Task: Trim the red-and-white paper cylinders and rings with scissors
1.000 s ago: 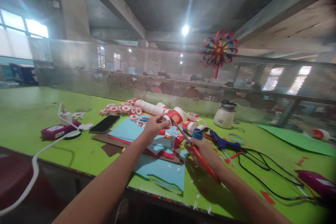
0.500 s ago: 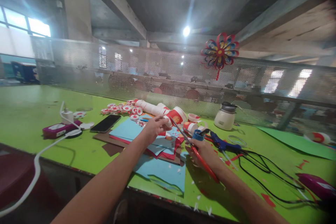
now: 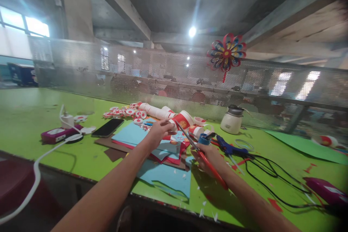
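Observation:
My left hand (image 3: 159,134) is closed, thumb and fingers pinching a small white paper piece (image 3: 173,127) whose outline is partly hidden by the fingertips. In my right hand (image 3: 213,157) is a pair of scissors (image 3: 213,172) with red handles; the blades point up and left, their tips close to the white piece. Below my left hand lies a stack of light blue, red and brown paper sheets (image 3: 127,136). Right behind the fingertips is a red and white paper cup (image 3: 183,121). A blue cylinder (image 3: 203,139) stands just beyond my right hand.
On the green table (image 3: 24,116) are a black phone (image 3: 108,127), a purple power strip (image 3: 59,134), red and white paper discs (image 3: 130,110), a row of nested cups (image 3: 154,111), a white jug (image 3: 232,120) and a blue glue gun (image 3: 233,148) with black cable. A mesh partition (image 3: 168,76) stands behind.
The whole view has shifted slightly to the left. Both hands keep nearly the same pose, with the scissor tips still beside the white paper piece.

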{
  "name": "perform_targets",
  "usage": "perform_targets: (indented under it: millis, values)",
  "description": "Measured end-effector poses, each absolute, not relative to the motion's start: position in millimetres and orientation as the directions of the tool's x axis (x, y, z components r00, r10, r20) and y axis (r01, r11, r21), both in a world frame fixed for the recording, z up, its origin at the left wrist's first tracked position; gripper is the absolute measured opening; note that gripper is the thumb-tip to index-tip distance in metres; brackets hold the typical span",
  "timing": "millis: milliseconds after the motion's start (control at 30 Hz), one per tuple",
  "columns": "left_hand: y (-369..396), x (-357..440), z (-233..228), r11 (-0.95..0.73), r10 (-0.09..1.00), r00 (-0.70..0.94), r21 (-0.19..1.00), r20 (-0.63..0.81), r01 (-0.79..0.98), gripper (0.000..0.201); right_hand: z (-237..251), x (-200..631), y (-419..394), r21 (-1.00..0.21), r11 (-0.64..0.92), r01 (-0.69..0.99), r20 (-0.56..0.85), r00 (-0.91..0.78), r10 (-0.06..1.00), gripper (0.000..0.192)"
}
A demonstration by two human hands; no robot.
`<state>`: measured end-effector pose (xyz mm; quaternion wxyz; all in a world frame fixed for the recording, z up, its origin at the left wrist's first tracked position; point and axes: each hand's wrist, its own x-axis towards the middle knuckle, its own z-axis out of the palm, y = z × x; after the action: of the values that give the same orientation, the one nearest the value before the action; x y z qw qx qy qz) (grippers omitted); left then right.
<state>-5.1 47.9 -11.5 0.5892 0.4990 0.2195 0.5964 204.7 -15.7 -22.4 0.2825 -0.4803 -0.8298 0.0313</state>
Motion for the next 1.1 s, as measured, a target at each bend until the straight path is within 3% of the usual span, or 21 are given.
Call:
perform_targets:
  millis: [267, 600, 1100]
  values:
    - [50.8, -8.0, -11.7, -0.176, 0.935, 0.181, 0.842, 0.305, -0.510, 0.030, -28.0, 203.6, -13.8, -0.321, 0.544, 0.775, 0.461, -0.374, 0.805, 0.022]
    - [49.4, -6.8, -11.5, -0.206, 0.946, 0.146, 0.883, 0.291, -0.422, 0.048, -25.5, 204.8, -9.5, -0.330, 0.541, 0.774, 0.448, -0.376, 0.811, 0.027]
    - [48.2, -5.8, -11.3, -0.256, 0.944, 0.098, 0.887, 0.314, -0.384, 0.053, -20.5, 202.6, -19.0, -0.275, 0.535, 0.799, 0.426, -0.398, 0.813, 0.022]
